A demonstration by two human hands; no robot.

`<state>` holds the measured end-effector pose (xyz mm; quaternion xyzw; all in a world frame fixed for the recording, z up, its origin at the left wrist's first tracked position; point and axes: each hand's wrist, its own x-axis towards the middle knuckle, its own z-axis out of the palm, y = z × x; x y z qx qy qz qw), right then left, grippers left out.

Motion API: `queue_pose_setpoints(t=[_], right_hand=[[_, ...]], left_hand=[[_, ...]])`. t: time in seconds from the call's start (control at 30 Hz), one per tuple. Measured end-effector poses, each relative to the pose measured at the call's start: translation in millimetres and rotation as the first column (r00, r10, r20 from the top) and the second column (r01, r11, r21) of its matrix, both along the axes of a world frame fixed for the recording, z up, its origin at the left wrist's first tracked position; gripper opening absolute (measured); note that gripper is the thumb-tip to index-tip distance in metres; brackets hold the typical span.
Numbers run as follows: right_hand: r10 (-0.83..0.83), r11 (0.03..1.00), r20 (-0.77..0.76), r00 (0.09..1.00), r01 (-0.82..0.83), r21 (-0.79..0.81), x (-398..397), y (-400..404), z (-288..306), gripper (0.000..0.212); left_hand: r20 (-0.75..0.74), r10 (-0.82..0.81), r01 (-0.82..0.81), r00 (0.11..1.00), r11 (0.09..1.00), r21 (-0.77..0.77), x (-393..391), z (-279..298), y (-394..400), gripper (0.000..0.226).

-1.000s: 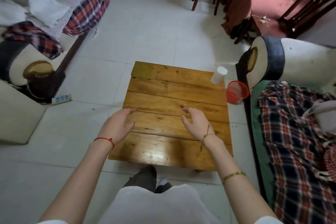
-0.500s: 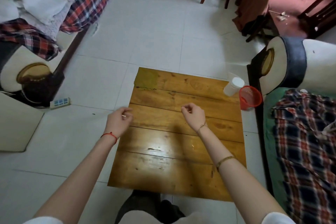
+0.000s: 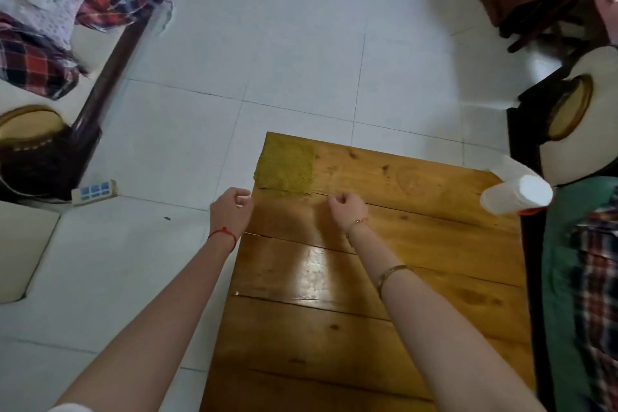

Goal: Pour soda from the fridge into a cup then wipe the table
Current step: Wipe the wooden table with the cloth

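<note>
Head view, from left to right: a white power strip with blue sockets (image 3: 94,191) lies on the pale tiled floor (image 3: 301,53) at mid-left. The left hand (image 3: 230,211), a red string at its wrist, hangs at the left edge of the brown plank wooden table (image 3: 418,244), fingers loosely curled and holding nothing. A square olive-green mesh cloth (image 3: 286,167) lies flat on the table's upper left corner. Just below its lower right corner the right hand (image 3: 347,209) hovers with fingers curled inward, gripping nothing. A white plastic cup (image 3: 516,194) stands at the table's upper right corner.
</note>
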<state>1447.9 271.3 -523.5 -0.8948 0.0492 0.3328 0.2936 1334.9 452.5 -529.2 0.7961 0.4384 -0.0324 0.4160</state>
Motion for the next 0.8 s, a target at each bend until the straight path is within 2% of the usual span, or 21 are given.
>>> queue_pose_setpoints(t=[0.3,0.37,0.5,0.67,0.8], right_hand=[[0.004,1.000,0.028,1.000,-0.004,-0.008,51.6,45.1,-84.3,0.022],[-0.013,1.000,0.045,0.999,0.014,-0.019,54.9,51.8,-95.3,0.031],[-0.067,0.998,0.047,0.997,0.067,-0.001,58.4,63.5,-108.0,0.022],[-0.070,0.998,0.011,0.997,0.070,-0.002,61.5,68.5,-114.1,0.030],[-0.096,0.992,-0.033,0.995,0.098,0.075,60.6,65.4,-114.2,0.007]], left_hand=[[-0.043,0.067,-0.067,0.997,0.998,0.002,63.1,-90.9,33.1,0.036],[-0.050,0.064,-0.063,0.997,0.998,0.017,72.5,-100.1,35.4,0.037],[-0.073,0.074,-0.070,0.995,0.996,0.049,85.0,-111.6,34.4,0.039],[-0.101,0.127,-0.125,0.987,0.992,0.029,88.4,-119.3,36.4,0.043],[-0.059,0.110,-0.104,0.992,0.991,0.088,86.9,-119.1,36.2,0.031]])
